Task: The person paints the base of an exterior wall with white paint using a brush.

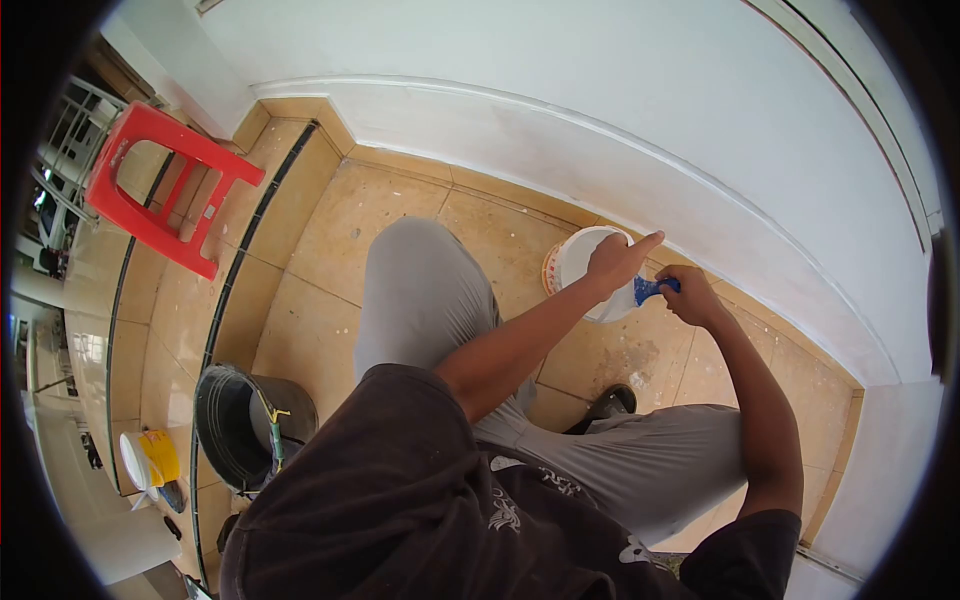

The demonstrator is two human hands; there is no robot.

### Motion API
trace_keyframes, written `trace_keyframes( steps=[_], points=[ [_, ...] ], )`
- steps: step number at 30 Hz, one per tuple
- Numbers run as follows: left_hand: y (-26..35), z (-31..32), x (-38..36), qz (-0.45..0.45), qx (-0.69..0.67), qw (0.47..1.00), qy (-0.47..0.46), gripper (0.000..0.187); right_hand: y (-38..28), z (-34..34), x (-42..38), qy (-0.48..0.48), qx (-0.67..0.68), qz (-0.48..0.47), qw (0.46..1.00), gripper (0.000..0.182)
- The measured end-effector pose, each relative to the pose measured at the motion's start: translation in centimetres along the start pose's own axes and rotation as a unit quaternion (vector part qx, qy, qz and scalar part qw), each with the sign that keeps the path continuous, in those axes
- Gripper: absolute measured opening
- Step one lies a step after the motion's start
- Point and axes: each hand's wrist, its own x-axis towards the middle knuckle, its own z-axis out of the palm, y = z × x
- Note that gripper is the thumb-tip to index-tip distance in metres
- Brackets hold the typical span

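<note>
My left hand reaches over a white paint bucket on the tiled floor. Its thumb sticks out past the rim towards the wall, while the other fingers are closed at the rim and partly hidden. Beside it, my right hand is wrapped round the blue handle of a paintbrush. The brush head is at the bucket's right rim, its bristles not clearly visible. Orange print shows on the bucket's left side.
A white wall runs behind the bucket, above a tiled skirting. On the steps to the left are a red plastic stool, a black bucket and a yellow-and-white tub. My bent knees flank the work spot.
</note>
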Motion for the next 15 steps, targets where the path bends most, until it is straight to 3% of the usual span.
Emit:
trace_keyframes(
  steps=[1, 4, 11, 15],
  points=[
    [-0.3, -1.4, 0.8, 0.005, 0.002, 1.0, 0.027, 0.066, -1.4, 0.3, 1.2, -0.012, 0.001, -0.005, 1.0, 0.019],
    [-1.5, -5.5, 3.0, 0.01, 0.003, 0.998, 0.059, 0.069, -4.2, 1.6, 5.2, -0.011, -0.03, -0.071, 0.997, 0.019],
    [-2.3, -12.1, 4.7, -0.013, -0.027, 0.986, 0.162, 0.07, -8.0, 5.2, 10.8, 0.011, -0.048, -0.119, 0.992, 0.018],
    [-2.5, -14.9, 4.1, -0.036, -0.086, 0.975, 0.202, 0.071, -9.9, 5.6, 11.7, -0.005, 0.008, -0.048, 0.999, 0.017]
  ],
)
